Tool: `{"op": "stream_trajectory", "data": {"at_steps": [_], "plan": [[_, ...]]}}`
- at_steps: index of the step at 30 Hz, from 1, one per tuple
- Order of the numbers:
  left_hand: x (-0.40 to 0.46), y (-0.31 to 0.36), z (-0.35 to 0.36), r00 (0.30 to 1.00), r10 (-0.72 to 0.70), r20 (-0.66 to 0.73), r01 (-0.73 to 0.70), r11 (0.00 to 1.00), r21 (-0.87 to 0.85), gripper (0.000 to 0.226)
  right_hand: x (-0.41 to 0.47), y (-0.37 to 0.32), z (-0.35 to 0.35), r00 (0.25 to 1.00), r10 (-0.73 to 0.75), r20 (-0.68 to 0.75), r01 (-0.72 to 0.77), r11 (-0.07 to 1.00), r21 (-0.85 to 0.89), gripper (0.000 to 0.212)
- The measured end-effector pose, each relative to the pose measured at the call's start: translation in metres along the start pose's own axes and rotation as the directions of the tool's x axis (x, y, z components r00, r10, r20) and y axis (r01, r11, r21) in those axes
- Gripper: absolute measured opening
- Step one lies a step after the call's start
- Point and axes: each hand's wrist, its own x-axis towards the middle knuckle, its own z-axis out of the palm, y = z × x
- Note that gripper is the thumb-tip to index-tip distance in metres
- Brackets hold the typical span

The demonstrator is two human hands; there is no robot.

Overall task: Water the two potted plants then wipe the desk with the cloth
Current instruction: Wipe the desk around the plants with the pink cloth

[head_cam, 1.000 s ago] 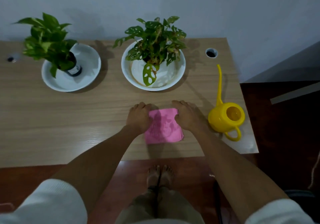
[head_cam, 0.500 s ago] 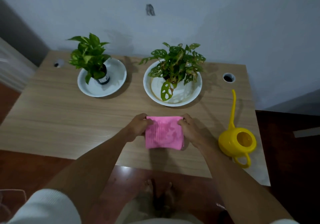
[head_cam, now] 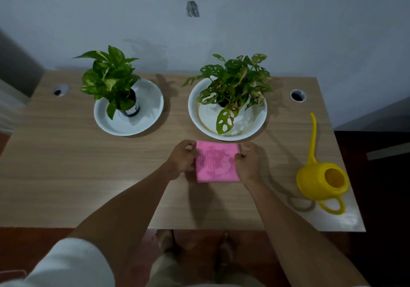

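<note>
Pink cloth point(head_cam: 216, 164), folded roughly square, lies flat on the desk point(head_cam: 66, 164), just in front of the right-hand white dish point(head_cam: 261, 118). My left hand point(head_cam: 183, 159) is at its left edge and my right hand point(head_cam: 249, 162) at its right edge, so it sits between them, equally near both. Fingers of each hand curl onto the far corners and seem to pinch the fabric; thumbs hidden, can't tell how firm. Cloth shows hardly any long axis, maybe slightly longer left to right. Dark blotches on its top look damp, my guess. Next wipe likely needs one hand flat on top, pushing left over the bare wood. Beyond the cloth, that dish holds the holey-leaf plant point(head_cam: 235, 84) with a brownish ring inside, possibly water. Left of the cloth and further back, a shallower dish point(head_cam: 153, 100) holds the pothos point(head_cam: 108, 78) in a dark pot. Right of the cloth, well apart, yellow watering can point(head_cam: 321, 180) stands upright near the desk edge, contents unclear.
</note>
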Motion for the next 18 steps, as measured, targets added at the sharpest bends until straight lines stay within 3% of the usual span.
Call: {"op": "stream_trajectory", "data": {"at_steps": [2,4,5,8,11,14,18], "plan": [[0.01,-0.003,-0.007,0.995,0.093,0.03,-0.094,0.995,0.043,0.024,-0.004,0.0,0.01,0.983,-0.039,-0.18,0.033,0.999,-0.034,0.044],[0.017,-0.01,-0.024,0.957,0.29,0.008,-0.279,0.914,0.295,0.021,-0.011,0.001,0.023,0.938,-0.121,-0.325,0.047,0.972,-0.229,0.044],[0.02,-0.015,-0.041,0.925,0.378,0.029,-0.35,0.823,0.448,0.021,-0.013,0.001,0.036,0.919,-0.165,-0.357,0.047,0.947,-0.317,0.041],[0.024,-0.029,-0.082,0.811,0.553,0.192,-0.494,0.472,0.73,0.037,-0.014,0.005,0.063,0.923,-0.268,-0.277,0.074,0.829,-0.555,0.039],[0.027,-0.05,-0.13,0.754,0.595,0.28,-0.507,0.254,0.824,0.055,-0.013,0.014,0.103,0.944,-0.26,-0.202,0.069,0.755,-0.653,0.072],[0.026,-0.075,-0.17,0.756,0.596,0.27,-0.446,0.167,0.88,0.07,-0.023,0.025,0.137,0.955,-0.268,-0.129,0.095,0.685,-0.722,0.084],[0.02,-0.097,-0.194,0.781,0.604,0.157,-0.333,0.191,0.923,0.082,-0.038,0.02,0.171,0.95,-0.31,0.031,0.213,0.572,-0.792,0.081]]}}
